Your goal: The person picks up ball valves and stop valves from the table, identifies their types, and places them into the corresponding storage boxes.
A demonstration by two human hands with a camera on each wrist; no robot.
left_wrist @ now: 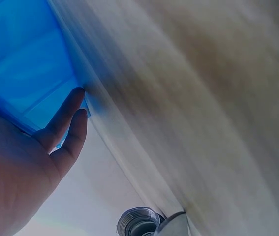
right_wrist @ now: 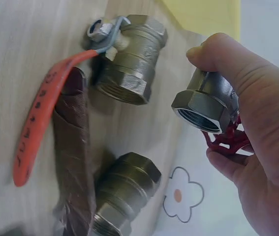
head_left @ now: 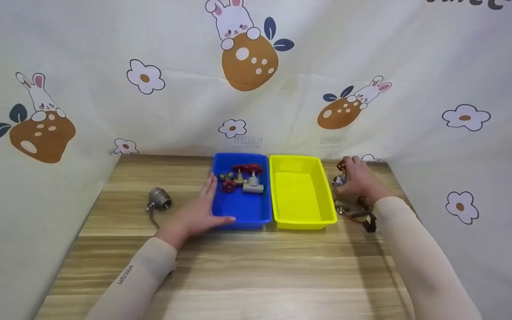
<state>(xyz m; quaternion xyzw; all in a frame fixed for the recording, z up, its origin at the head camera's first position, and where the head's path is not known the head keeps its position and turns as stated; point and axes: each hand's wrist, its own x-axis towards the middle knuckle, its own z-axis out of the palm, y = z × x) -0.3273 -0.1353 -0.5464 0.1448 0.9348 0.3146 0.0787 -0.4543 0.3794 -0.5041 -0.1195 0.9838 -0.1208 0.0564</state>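
Note:
My right hand (head_left: 362, 180) grips a metal gate valve (right_wrist: 203, 101) with a red handwheel, just right of the yellow tray (head_left: 298, 195). In the right wrist view the thumb lies over the valve body and the fingers are around the wheel side. My left hand (head_left: 196, 214) rests against the left side of the blue tray (head_left: 240, 206), fingers extended along its wall and thumb at the near rim. Several valves lie in the blue tray, among them a grey one (head_left: 253, 186) and a red-wheeled one (head_left: 229, 186).
Beside my right hand lie a ball valve (right_wrist: 134, 64) with an orange-red lever and another valve (right_wrist: 127, 189) near a brown-wrapped lever (right_wrist: 73, 152). A further ball valve (head_left: 160, 198) sits left of my left hand. A patterned cloth (head_left: 282, 111) hangs behind the wooden table (head_left: 256, 275).

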